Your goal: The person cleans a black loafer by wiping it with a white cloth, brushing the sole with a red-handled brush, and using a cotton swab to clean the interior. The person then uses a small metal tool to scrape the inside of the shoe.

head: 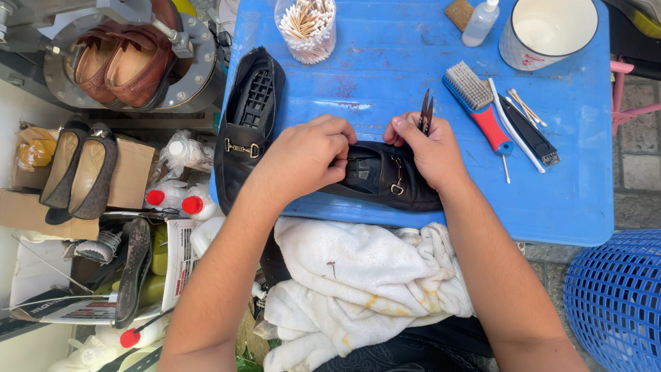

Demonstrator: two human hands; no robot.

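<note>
A black loafer (pixel 385 180) with a gold buckle lies on its side at the near edge of the blue table (pixel 571 200). My left hand (pixel 306 157) grips its heel end, fingers curled at the opening. My right hand (pixel 430 148) presses on the toe part and holds dark tweezers (pixel 426 114) that point upward. A second black loafer (pixel 246 120) with a gold buckle lies at the table's left edge, its insole showing.
On the table stand a jar of cotton swabs (pixel 308 26), a small clear bottle (pixel 480 22), a white mug (pixel 547 31), a red-handled brush (pixel 480 103) and a black brush (pixel 530 134). A white towel (pixel 358 275) covers my lap. Brown shoes (pixel 120 62), flats (pixel 76 172), bottles left; blue basket (pixel 616 296) right.
</note>
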